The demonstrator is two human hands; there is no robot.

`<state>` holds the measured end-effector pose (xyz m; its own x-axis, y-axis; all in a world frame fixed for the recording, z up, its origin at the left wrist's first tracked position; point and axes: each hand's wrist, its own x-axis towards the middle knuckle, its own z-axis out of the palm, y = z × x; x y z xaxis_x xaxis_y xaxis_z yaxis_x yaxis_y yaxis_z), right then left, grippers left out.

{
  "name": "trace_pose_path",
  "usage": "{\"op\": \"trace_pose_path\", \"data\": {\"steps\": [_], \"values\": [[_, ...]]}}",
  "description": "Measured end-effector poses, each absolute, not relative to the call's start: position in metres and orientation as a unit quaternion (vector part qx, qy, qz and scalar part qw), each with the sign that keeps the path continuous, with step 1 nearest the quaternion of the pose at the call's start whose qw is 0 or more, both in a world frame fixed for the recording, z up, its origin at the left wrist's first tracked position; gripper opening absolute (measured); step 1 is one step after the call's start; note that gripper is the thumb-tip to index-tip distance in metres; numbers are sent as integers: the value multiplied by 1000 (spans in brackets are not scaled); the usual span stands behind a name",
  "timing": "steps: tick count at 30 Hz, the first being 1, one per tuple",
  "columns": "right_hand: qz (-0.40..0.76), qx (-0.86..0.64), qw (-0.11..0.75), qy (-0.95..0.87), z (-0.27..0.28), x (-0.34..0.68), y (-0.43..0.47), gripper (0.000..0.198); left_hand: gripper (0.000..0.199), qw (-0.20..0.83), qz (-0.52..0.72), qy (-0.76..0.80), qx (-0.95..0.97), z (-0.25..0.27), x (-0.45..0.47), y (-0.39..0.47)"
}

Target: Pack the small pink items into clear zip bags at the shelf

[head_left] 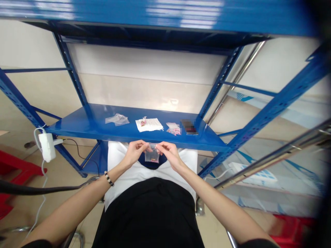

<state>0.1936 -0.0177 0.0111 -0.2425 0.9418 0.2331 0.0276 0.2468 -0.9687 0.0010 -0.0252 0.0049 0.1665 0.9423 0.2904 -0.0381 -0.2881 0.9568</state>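
Note:
Between my two hands hangs a small clear zip bag with a few pinkish pieces at its bottom. My left hand pinches its top left corner, and my right hand pinches the top right. The bag is held over my lap, just in front of the shelf's edge. On the blue shelf beyond lie a stack of flat clear bags, a white cloth-like pouch with a little heap of reddish pieces on it, and another clear bag holding pink pieces.
A dark flat object, partly blurred out, rests at the shelf's right. Blue rack posts rise on both sides under an upper shelf. A white power strip hangs at left; red stools stand on the floor.

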Motion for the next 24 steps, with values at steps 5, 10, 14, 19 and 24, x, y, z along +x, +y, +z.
{"op": "trace_pose_path", "data": {"steps": [5, 10, 14, 19, 24], "values": [[481, -379, 487, -623, 13, 198, -14, 31, 36, 457, 531, 372, 610, 9, 0, -24], [484, -376, 468, -637, 17, 202, -4, 29, 36, 462, 512, 373, 621, 11, 1, -15], [497, -355, 432, -664, 21, 198, -9, 30, 36, 464, 514, 373, 617, 10, 2, -19], [497, -340, 434, -670, 17, 192, -19, 30, 34, 466, 510, 366, 623, 8, 5, -31], [527, -327, 416, -665, 13, 192, -17, 29, 37, 501, 463, 342, 646, 7, 7, -27]]}}
